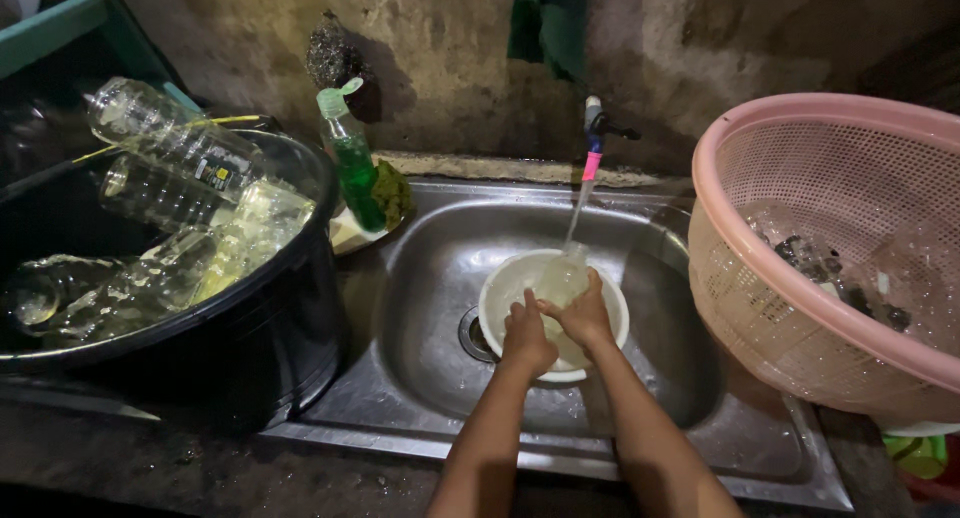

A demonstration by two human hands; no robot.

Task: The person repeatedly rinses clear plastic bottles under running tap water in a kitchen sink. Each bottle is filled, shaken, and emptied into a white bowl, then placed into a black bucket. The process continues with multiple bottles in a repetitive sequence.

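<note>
Left hand: the left hand [526,336] curls over the near side of a clear plastic bottle [561,278], fingers bent and pressed against it, back of the hand toward the camera
Right hand: the right hand [582,313] wraps the same bottle from the right, fingers closed around its body in a firm grasp
Bottle: it is held tilted over a white bowl [500,300] inside the steel sink [440,278], its mouth up under a thin stream from the tap [594,128]
Bowl: it sits in the sink basin just right of the drain [474,336], which it partly covers
Left of sink: a black tub [270,328] holds several clear empty bottles [170,138] lying on their sides
Behind the sink rim: a green dish-soap bottle [352,163] stands upright beside a green scrub pad [392,193]
Right of sink: a pink mesh basket [790,178] leans at the edge, dim shapes showing through its wall
Hard to make out: the lower part of the held bottle is hidden by both hands; the basket's contents are too blurred to identify; the dark wall [450,48] and the counter in front are poorly lit
</note>
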